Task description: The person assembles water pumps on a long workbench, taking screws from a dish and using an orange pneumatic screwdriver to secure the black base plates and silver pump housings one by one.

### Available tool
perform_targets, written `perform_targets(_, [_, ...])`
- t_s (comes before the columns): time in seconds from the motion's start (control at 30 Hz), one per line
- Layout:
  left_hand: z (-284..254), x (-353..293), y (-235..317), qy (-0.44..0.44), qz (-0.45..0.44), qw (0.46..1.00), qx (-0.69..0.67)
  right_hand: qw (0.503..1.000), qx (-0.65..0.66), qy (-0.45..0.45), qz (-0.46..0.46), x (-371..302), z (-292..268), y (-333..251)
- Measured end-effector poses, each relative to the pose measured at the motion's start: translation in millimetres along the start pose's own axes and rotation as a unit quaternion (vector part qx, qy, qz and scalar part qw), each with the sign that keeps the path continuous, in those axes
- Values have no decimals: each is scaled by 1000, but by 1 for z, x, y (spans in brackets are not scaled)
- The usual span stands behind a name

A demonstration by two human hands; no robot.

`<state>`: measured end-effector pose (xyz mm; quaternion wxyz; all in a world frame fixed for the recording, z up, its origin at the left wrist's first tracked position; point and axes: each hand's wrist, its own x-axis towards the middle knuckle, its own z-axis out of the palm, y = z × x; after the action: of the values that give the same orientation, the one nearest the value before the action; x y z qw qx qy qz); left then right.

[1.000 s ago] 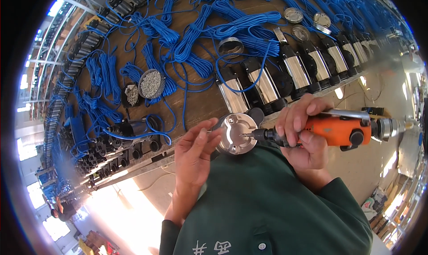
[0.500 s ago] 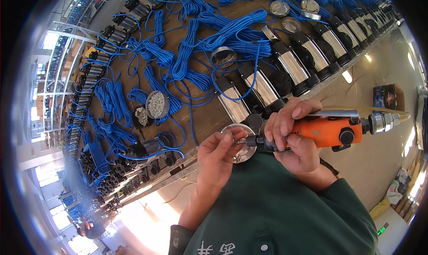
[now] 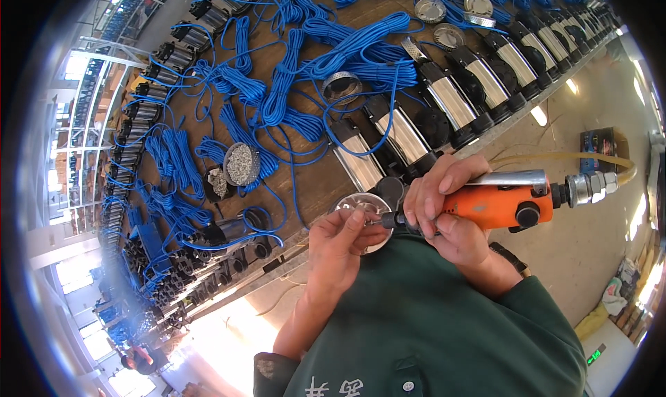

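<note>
My right hand [image 3: 451, 206] is wrapped round an orange air screwdriver [image 3: 496, 206] with a metal lever. The tool lies level, its black nose [image 3: 390, 220] pointing left. At the tip my left hand [image 3: 334, 248] is closed in a pinch, the fingertips meeting the bit. Whatever they hold is too small and too covered to name. Behind these fingertips sits a round, shiny metal cover [image 3: 371, 201], partly hidden by the hand. Just beyond, a steel-and-black motor cylinder [image 3: 355, 160] leans on the bench edge, next to a second motor cylinder [image 3: 404, 137].
Coiled blue cables [image 3: 284, 85] spread across the brown bench [image 3: 277, 196]. A round tub of small metal parts [image 3: 241, 165] stands at left beside a smaller dark container [image 3: 218, 182]. Perforated rings [image 3: 342, 88] and more motors line the bench. A yellowish hose [image 3: 628, 168] trails from the tool.
The screwdriver and both hands have shifted slightly left, closer over the metal cover. The bench appears shifted a little too, as the view moved. Both grips stay the same.
</note>
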<state>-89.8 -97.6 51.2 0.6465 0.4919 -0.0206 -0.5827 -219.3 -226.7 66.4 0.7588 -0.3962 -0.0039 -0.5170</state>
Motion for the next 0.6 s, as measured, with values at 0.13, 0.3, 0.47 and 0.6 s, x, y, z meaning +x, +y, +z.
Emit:
perform_targets(0.13, [14,-2,17,-18,-32,967,252,998,-58,1,-5,-5,-12,3])
perform_targets(0.3, [18,-7,21,-112,-94,887,438,993,-77,52,74,-16,-19,10])
perform_targets(0.47, [7,-3,4,-146,5,844,515,985,-103,73,113,-23,-24,15])
perform_targets(0.6, [11,-8,6,-59,218,639,735,984,-111,54,130,-19,-23,15])
